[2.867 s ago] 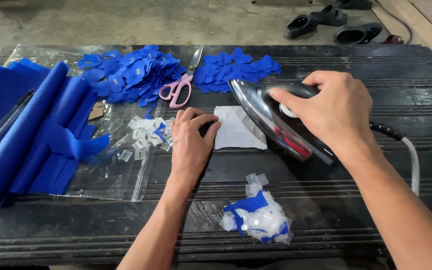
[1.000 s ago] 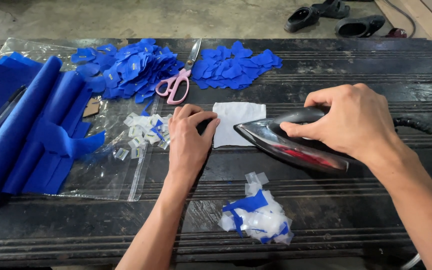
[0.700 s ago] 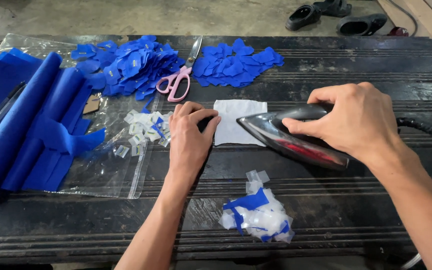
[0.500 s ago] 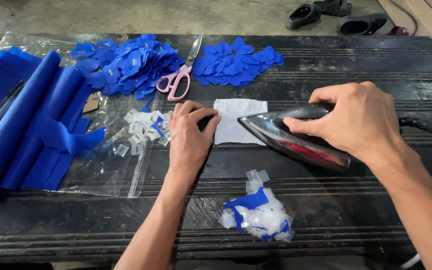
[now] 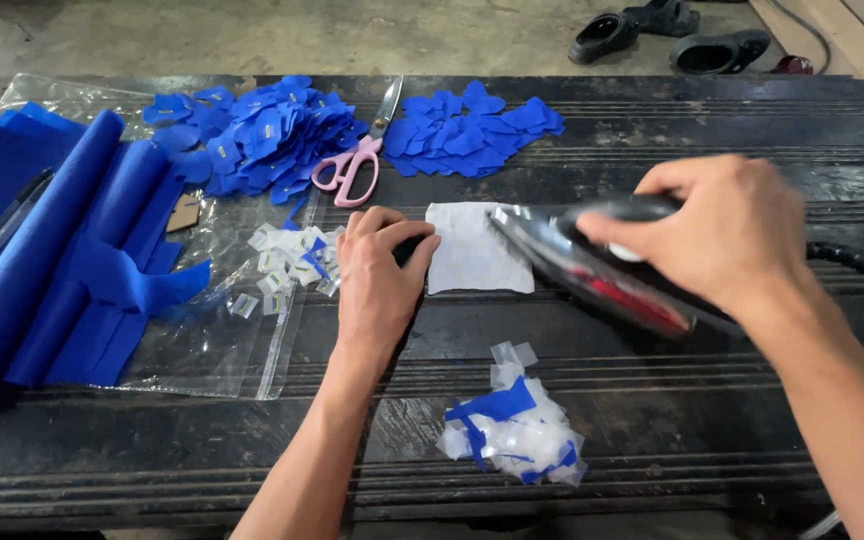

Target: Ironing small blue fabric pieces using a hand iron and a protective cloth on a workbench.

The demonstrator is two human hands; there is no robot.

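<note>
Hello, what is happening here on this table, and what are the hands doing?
A person works at a dark wooden table. The right hand grips a clothes iron, its tip at the right edge of a small white cloth piece. The left hand rests flat at that cloth's left edge. Behind lie pink-handled scissors between two piles of blue cut pieces; folded blue fabric lies at the left, scraps in front.

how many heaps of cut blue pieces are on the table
2. One heap lies at the back left of the scissors, the other heap to their right. Mixed blue and white scraps lie near the front edge.
</note>
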